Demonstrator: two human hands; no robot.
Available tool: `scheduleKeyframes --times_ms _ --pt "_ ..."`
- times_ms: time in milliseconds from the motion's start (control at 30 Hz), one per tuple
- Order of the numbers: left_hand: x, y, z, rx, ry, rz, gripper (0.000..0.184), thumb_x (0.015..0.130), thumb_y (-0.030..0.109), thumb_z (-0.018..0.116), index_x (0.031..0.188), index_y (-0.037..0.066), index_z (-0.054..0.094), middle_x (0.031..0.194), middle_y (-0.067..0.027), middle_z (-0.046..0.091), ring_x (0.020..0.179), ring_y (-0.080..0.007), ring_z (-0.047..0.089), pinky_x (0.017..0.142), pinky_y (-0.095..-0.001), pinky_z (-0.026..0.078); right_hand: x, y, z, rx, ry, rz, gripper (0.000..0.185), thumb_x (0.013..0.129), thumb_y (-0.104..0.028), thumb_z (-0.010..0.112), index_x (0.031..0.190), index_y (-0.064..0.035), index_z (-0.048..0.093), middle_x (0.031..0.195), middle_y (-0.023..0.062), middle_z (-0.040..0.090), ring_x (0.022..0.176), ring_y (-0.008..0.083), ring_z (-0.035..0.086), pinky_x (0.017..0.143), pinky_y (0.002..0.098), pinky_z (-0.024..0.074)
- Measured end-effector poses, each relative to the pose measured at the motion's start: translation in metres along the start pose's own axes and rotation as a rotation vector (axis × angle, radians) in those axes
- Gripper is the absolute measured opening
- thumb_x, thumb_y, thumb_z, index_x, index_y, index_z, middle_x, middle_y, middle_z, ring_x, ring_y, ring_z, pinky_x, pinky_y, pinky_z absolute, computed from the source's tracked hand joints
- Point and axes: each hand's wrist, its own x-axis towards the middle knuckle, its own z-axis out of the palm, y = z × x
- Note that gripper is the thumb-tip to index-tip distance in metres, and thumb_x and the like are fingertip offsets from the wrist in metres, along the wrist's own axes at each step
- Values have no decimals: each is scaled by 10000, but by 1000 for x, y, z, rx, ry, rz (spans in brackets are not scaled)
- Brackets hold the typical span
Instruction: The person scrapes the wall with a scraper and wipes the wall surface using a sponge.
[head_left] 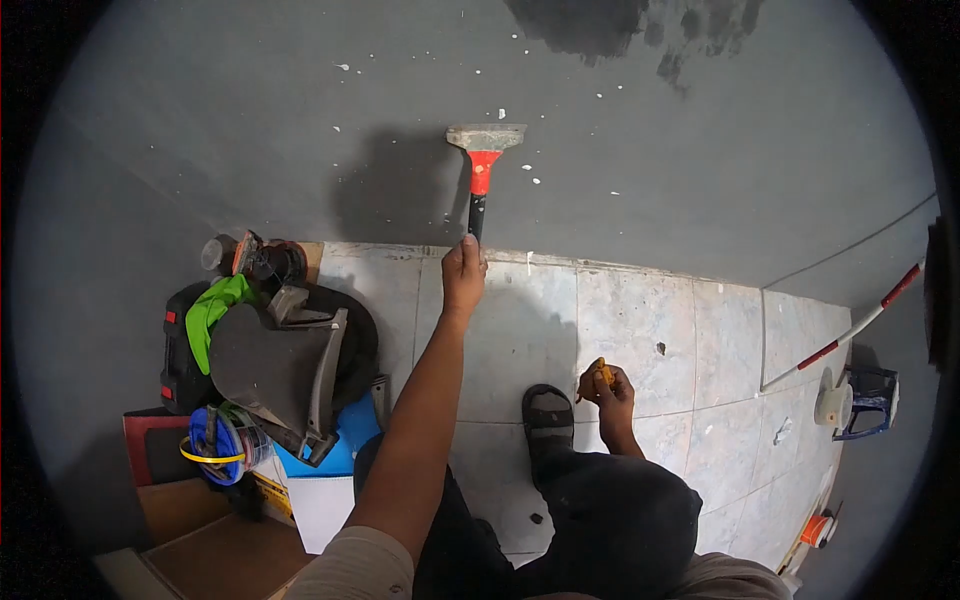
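Note:
My left hand (465, 275) is closed round the black handle of a wide scraper (483, 168) with a red neck and a flat metal blade. The blade is up in front of the grey wall (620, 150), with a shadow to its left; I cannot tell whether it touches. White specks and small chips dot the wall around it, and dark patches (580, 25) show higher up. Low by my right knee, my right hand (615, 400) is closed on a small yellow-orange object (603, 373), partly hidden by the fingers, its kind unclear.
At left stand a dark chair-like piece (270, 360), a black case (180, 345), a green cloth (215, 310), a blue-rimmed bucket (215, 445) and cardboard (225, 560). Pale tiles (640, 330) cover the floor. A red-and-white pole (850, 330) leans at right near a blue stool (870, 405).

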Motion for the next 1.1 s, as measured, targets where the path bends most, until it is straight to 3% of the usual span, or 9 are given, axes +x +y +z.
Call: scheduleKeyframes --times_ms 300,367,467,700,767,900,967,1100 --pt "18 0 -13 25 -25 132 461 1138 389 493 761 131 432 689 65 370 568 -53 344 503 -262 274 11 17 -6 -42 -36 22 174 1064 -147 601 1177 -15 610 1016 102 705 892 201 709 821 379 604" --pt "26 1 -14 99 -63 285 429 1139 358 497 779 129 452 701 62 385 588 -54 359 520 -260 288 14 23 -6 -121 -12 24 176 1060 -146 610 1176 -13 609 1022 99 707 901 194 711 826 376 607" --pt "27 -1 -16 71 -76 261 420 1134 357 509 784 129 468 707 58 393 598 -56 367 531 -259 295 16 25 -1 -65 13 54 161 1040 -118 644 1145 3 657 1000 74 710 921 148 673 844 311 551" --pt "40 12 -4 87 -95 257 399 1123 323 527 781 122 479 711 42 416 604 -64 390 533 -263 308 14 11 12 -106 -26 51 195 1037 -128 650 1173 13 654 1028 79 703 948 148 662 869 319 544" --pt "43 15 8 134 -26 262 510 1129 419 484 743 86 487 638 44 420 590 -65 393 537 -281 314 12 10 13 -119 -24 37 209 1038 -134 649 1181 19 651 1029 83 704 955 157 669 878 325 549" --pt "-2 24 23 336 94 391 525 1132 430 467 739 82 482 636 41 426 581 -69 400 533 -283 316 16 19 10 -58 -18 44 224 1039 -140 650 1194 22 648 1039 88 705 964 166 678 890 332 553" --pt "-28 20 24 89 77 34 523 1134 413 453 734 77 477 637 39 436 576 -69 408 530 -286 323 13 15 13 -86 -19 40 234 1039 -144 650 1204 21 645 1055 95 705 983 171 682 897 337 556" --pt "-39 8 26 111 78 63 513 1127 405 461 736 74 481 640 39 439 576 -69 408 529 -285 329 8 15 15 -45 -34 81 241 1041 -150 650 1209 22 642 1059 98 706 974 167 677 889 334 554"
